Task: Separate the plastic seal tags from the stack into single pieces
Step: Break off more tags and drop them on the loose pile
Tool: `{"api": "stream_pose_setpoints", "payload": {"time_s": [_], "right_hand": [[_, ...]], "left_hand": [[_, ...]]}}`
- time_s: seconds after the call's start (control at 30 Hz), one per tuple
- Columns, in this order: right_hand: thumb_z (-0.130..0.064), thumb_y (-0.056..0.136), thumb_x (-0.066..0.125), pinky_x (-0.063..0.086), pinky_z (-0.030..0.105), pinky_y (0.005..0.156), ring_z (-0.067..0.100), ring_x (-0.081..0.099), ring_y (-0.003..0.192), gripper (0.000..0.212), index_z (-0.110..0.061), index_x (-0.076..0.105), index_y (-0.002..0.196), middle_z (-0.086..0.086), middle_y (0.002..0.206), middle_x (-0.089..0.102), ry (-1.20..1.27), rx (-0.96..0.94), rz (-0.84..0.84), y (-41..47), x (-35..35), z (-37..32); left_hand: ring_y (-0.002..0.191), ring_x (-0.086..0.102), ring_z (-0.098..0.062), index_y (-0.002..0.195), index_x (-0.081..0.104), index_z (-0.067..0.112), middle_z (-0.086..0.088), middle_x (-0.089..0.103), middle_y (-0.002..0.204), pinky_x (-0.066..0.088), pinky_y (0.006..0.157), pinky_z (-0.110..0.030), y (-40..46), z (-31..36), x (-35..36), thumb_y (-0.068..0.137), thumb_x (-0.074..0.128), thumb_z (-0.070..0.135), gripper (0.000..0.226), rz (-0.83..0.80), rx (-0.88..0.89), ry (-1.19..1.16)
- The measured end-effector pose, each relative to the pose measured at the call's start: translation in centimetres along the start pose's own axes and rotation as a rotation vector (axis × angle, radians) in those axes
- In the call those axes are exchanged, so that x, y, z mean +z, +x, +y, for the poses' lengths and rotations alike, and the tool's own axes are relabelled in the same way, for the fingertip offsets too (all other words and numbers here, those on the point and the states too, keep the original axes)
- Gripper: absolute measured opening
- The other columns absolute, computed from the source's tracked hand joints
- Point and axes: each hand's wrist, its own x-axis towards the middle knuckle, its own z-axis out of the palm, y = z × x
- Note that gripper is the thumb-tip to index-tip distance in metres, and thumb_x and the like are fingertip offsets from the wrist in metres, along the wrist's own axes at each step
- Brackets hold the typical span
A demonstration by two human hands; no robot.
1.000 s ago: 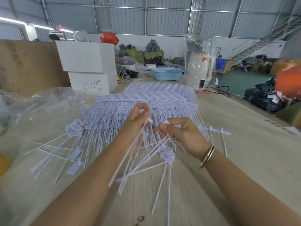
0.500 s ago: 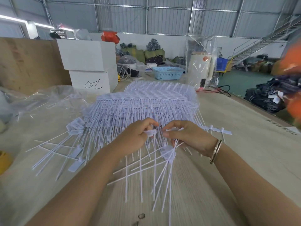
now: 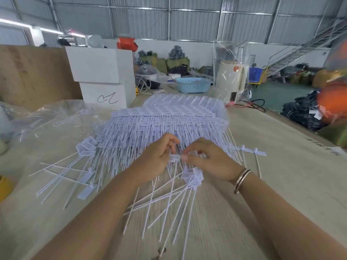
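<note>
A big stack of white plastic seal tags [image 3: 169, 119] lies on the wooden table [image 3: 281, 175], tails pointing toward me. My left hand [image 3: 157, 156] and my right hand [image 3: 208, 158] meet at the stack's near edge. Both pinch the flat head of one tag strip [image 3: 175, 158] between fingertips. Under my right hand lies a bundle of separated tags [image 3: 193, 178], their thin tails fanning out toward me. More single tags [image 3: 84, 184] lie scattered at the left, and a few single tags [image 3: 255, 152] at the right.
Crumpled clear plastic sheeting [image 3: 56, 117] covers the table's left side. Two stacked white boxes [image 3: 101, 76] stand behind the stack, with a blue basket [image 3: 193, 85] and a wrapped cream appliance [image 3: 231, 79] farther back. A yellow object [image 3: 4, 186] sits at the left edge.
Both hands dropped from a raised position back to the stack's near edge. The tags that hung from my hands a second ago now lie on the table.
</note>
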Motion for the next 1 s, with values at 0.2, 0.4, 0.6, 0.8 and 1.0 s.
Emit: {"api": "stream_pose_setpoints", "payload": {"time_s": [0.2,0.4,0.6,0.8,1.0], "right_hand": [[-0.033,0.091,0.059,0.037,0.026,0.064,0.008,0.044,0.059,0.03,-0.007,0.064,0.077,-0.006,0.064,0.05,-0.07,-0.032,-0.012,0.3,1.9,-0.6],[-0.018,0.09,0.06,0.034,0.023,0.061,0.015,0.045,0.061,0.024,-0.013,0.062,0.066,0.01,0.069,0.051,0.351,0.125,-0.005,0.1,0.5,-0.9],[-0.02,0.089,0.061,0.036,0.032,0.067,0.02,0.046,0.066,0.027,-0.017,0.061,0.062,-0.002,0.062,0.057,0.305,0.099,-0.07,0.0,0.6,-1.5],[-0.014,0.092,0.059,0.038,0.025,0.065,0.016,0.049,0.065,0.019,-0.015,0.065,0.073,0.0,0.065,0.056,0.374,0.028,-0.003,-0.1,0.8,-1.8],[-0.01,0.093,0.055,0.037,0.007,0.062,-0.005,0.05,0.058,0.02,-0.018,0.068,0.08,-0.019,0.059,0.058,0.447,-0.112,0.205,-0.3,0.4,-2.4]], "left_hand": [[0.065,0.045,0.009,0.111,0.039,0.031,0.005,0.047,0.094,0.036,0.058,-0.01,-0.1,0.7,0.7,0.088,0.042,-0.008,0.045,-0.03,0.049,0.013],[0.049,0.039,-0.012,0.066,0.056,0.034,0.009,0.046,0.054,0.029,0.052,-0.027,-0.2,-0.4,-0.9,0.097,0.049,0.019,0.035,0.008,-0.078,0.017],[0.051,0.041,-0.008,0.065,0.058,0.018,0.011,0.048,0.052,0.031,0.052,-0.021,0.0,0.2,-0.5,0.095,0.054,0.026,0.031,-0.032,-0.1,-0.043],[0.058,0.049,-0.003,0.059,0.062,0.029,0.014,0.054,0.055,0.036,0.064,-0.017,0.1,0.3,-0.1,0.093,0.053,0.033,0.036,-0.023,-0.145,-0.324],[0.057,0.044,-0.009,0.065,0.069,0.024,0.007,0.051,0.059,0.041,0.06,-0.019,0.4,0.2,-0.6,0.085,0.052,0.036,0.028,0.117,-0.253,-0.848]]}}
